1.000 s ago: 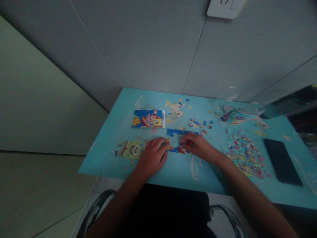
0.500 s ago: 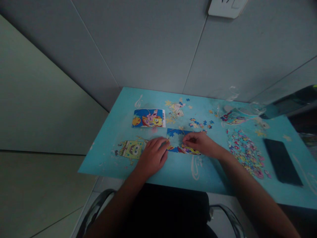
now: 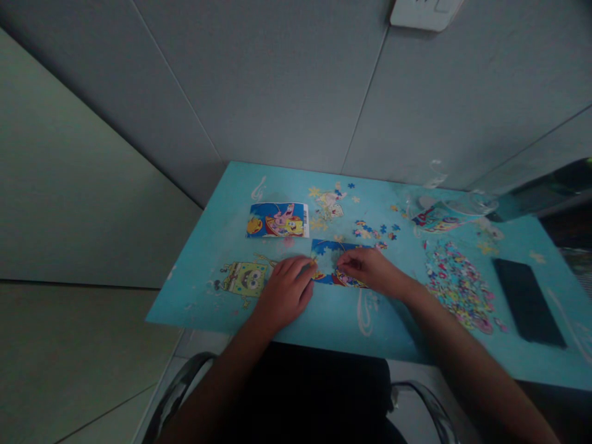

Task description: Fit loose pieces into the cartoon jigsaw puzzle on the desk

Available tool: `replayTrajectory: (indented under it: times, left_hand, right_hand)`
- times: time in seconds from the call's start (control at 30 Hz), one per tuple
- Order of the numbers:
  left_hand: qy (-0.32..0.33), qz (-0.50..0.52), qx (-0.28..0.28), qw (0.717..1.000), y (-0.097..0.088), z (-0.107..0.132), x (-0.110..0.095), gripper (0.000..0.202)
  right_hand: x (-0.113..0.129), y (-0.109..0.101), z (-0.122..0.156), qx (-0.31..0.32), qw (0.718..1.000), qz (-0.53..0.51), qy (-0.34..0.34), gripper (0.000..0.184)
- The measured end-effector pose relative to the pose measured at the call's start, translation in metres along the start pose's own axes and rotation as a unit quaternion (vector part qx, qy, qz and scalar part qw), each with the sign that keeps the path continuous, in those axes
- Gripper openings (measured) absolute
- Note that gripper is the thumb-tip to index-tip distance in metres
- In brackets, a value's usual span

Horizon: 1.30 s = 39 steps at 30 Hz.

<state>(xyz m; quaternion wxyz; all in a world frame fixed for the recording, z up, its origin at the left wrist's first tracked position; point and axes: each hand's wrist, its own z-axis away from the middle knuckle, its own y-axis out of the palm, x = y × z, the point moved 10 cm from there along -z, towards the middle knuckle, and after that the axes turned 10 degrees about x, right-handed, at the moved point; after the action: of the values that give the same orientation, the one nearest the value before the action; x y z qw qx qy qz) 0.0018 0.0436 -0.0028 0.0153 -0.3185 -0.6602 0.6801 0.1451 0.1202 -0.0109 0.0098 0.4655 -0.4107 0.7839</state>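
A partly built jigsaw puzzle (image 3: 329, 259) with a blue background lies at the middle of the turquoise table (image 3: 324, 314). My left hand (image 3: 283, 291) rests flat on the table at the puzzle's left edge, fingers stretched and touching it. My right hand (image 3: 370, 270) lies over the puzzle's right part, its fingers curled in a pinch on the surface; what sits under them is too small to make out. A printed reference picture (image 3: 277, 220) lies just behind the puzzle, to the left.
A heap of loose puzzle pieces (image 3: 457, 283) lies to the right, a few scattered pieces (image 3: 374, 232) behind the puzzle. A black phone (image 3: 527, 300) lies at far right. A clear plastic bag (image 3: 444, 213) sits at the back right. Grey wall panels stand behind the table.
My right hand has slid a little to the left over the puzzle's right part. My left hand has stayed where it was.
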Motion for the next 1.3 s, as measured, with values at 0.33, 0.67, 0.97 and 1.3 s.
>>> replayTrajectory:
  times: [0.33,0.67,0.97,1.3]
  left_hand:
    - [0.0,0.007,-0.006,1.0,0.001,0.0,0.001,0.035]
    - [0.001,0.007,-0.006,1.0,0.001,0.0,0.001,0.036]
    - [-0.002,0.004,0.004,1.0,0.002,0.0,0.001,0.034]
    - [-0.003,0.01,0.0,1.0,0.004,0.0,0.003,0.035]
  right_hand:
    - [-0.001,0.001,0.001,-0.013,1.0,0.017,0.0,0.012]
    - [0.014,0.001,0.004,-0.052,0.99,0.118,-0.048,0.013]
    - [0.016,0.002,0.007,-0.06,0.99,0.11,-0.062,0.015]
    - [0.01,-0.002,0.012,-0.067,0.995,0.052,-0.059,0.014]
